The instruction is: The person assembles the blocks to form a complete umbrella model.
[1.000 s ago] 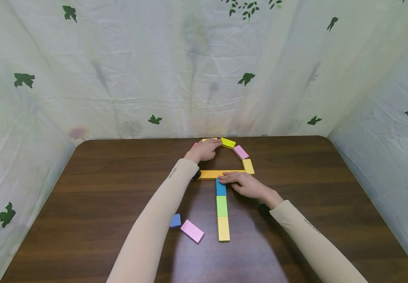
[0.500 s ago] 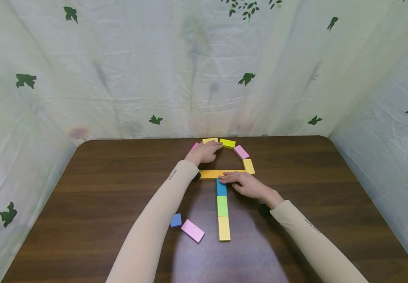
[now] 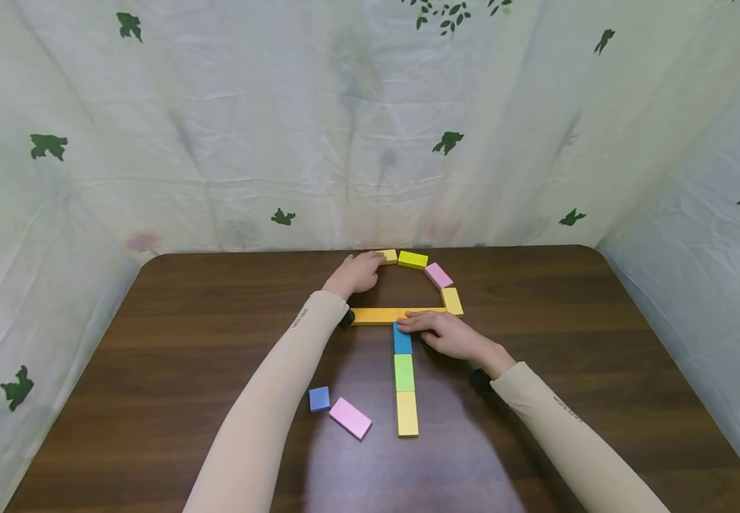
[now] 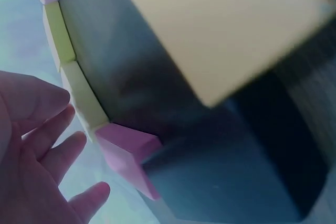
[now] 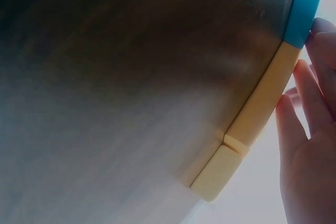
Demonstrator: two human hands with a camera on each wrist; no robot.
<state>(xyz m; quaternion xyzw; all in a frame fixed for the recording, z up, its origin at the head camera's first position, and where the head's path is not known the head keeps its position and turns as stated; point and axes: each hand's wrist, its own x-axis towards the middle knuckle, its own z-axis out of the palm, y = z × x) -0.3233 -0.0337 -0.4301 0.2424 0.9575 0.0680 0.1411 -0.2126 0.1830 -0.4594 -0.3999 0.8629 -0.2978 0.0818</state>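
My left hand (image 3: 353, 274) reaches to the back of a half-ring of flat blocks, its fingertips right at the pale yellow block (image 3: 387, 256). In the left wrist view its fingers are loosely bent beside that block and a pink block (image 4: 126, 153); the head view hides this pink block behind the hand. A blurred dark blue block (image 4: 226, 177) stands close to the left wrist camera. My right hand (image 3: 448, 335) lies with straight fingers over the orange blocks (image 3: 376, 316) and the top of the blue block (image 3: 402, 340).
A bright yellow block (image 3: 413, 260), a pink block (image 3: 438, 275) and another pale yellow block (image 3: 451, 301) continue the curve. Below the blue block lie a green block (image 3: 404, 373) and a yellow block (image 3: 407, 414). A loose pink block (image 3: 350, 419) and small blue block (image 3: 319, 399) lie nearer.
My left hand has shifted left along the arc and now covers its left pink block. The left sleeve has uncovered the small blue block. My right hand stays in place.
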